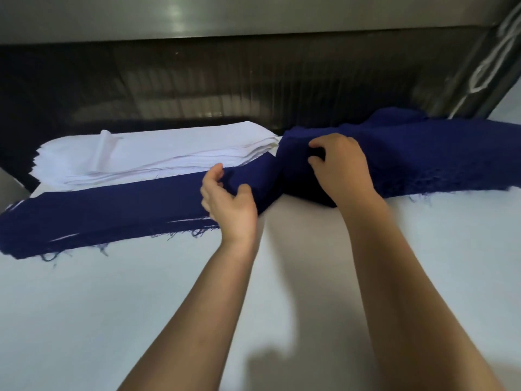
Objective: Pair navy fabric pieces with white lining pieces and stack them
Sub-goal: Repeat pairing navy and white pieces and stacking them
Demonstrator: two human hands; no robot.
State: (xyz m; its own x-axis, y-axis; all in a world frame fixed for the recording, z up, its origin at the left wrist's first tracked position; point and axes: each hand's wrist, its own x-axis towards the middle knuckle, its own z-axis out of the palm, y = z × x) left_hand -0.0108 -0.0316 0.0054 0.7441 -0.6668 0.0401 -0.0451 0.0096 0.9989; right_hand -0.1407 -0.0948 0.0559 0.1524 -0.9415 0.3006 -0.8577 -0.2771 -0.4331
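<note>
The white lining stack (158, 153) lies flat at the far left of the table (112, 306) and serves as the reference point. The navy fabric piece (98, 218) is a long strip lying directly in front of the stack, on the person's side, touching its near edge and partly covering it. The strip's frayed near edge rests on the table, and its right end rises off the surface just past the stack's front right corner. The left hand (228, 204) holds that raised end, with the fingers curled over the top of the fold, the thumb closed against it from the near side, and the cloth between them. The navy fabric heap (423, 156) lies to the right of the stack, its left edge just beside the stack's right corner. The right hand (341, 167) sits on that left edge, palm down, with the fingertips and thumb curled in and pinching a fold of navy cloth. Whether this fold belongs to the strip or to the heap cannot be determined, since the two navy masses merge between the hands. A loose white strip (105, 148) lies curled on top of the stack near its left end. A dark panel (225, 80) stands upright directly behind the stack and the heap, closing off the far side of the table. A white cord (485, 66) hangs well to the right of the stack, above the heap.
</note>
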